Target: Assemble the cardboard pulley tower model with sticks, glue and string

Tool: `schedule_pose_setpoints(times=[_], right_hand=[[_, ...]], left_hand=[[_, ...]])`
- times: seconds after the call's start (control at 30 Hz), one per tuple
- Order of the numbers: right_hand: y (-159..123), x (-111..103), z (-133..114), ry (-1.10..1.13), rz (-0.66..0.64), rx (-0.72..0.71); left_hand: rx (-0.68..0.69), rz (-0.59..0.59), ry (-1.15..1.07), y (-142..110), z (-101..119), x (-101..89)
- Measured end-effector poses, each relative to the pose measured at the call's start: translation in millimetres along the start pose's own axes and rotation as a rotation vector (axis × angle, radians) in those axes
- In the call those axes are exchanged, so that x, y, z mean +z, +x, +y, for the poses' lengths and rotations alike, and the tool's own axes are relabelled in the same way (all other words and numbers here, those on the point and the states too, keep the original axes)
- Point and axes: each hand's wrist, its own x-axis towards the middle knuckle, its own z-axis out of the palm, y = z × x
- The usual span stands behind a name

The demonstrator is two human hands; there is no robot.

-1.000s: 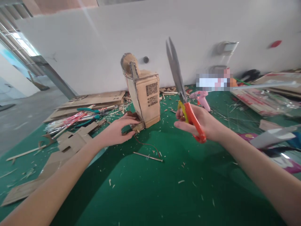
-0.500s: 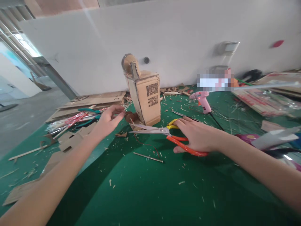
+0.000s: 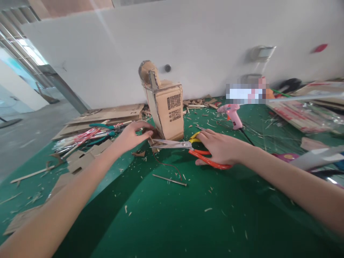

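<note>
Pointing slightly parted blades of the scissors [image 3: 184, 144] at the low front base of the cardboard model [image 3: 170, 114], standing upright near the far edge of the tabletop [image 3: 161, 222]. Gripping the handles with the right hand [image 3: 221, 147], fingers clamped on them. Reaching to the same base with the left hand [image 3: 131, 137], thumb and fingertips close together; cannot tell whether pinching anything. Trailing from the base toward the near edge, a red wire [image 3: 168, 165]; lying just beyond its end, a thin metal rod [image 3: 170, 180]. Resting toward the far right corner, a pink glue gun [image 3: 233, 116]; lying along the left edge, cardboard pieces [image 3: 87, 157].
</note>
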Motion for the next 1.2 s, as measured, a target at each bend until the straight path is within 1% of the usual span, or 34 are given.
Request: schedule_pose_setpoints(times=[0.13, 0.3, 0.47, 0.6, 0.77, 0.9, 1.03, 1.2], right_hand=[[6, 0, 4, 0.012, 0.021, -0.036], [14, -2, 6, 0.021, -0.008, -0.052], [22, -10, 6, 0.003, -0.06, -0.052], [26, -17, 7, -0.058, -0.057, -0.065], [29, -23, 13, -0.145, -0.02, -0.112], [31, -26, 17, -0.165, -0.022, -0.117], [36, -26, 20, -0.158, -0.054, -0.122], [44, -24, 28, -0.17, -0.056, -0.158]], left_hand=[[0.003, -0.058, 0.01, 3, -2, 2.8], [0.041, -0.14, 0.003, 4, 0, 3.4], [0.06, -0.128, 0.059, 4, 0, 2.6], [0.065, -0.121, 0.067, 2, 0, 1.8], [0.174, -0.16, 0.056, 2, -4, 2.5], [0.236, -0.163, 0.039, 3, -10, 4.8], [0.24, -0.17, 0.023, 4, -10, 5.6], [0.241, -0.175, 0.034, 4, -8, 5.4]])
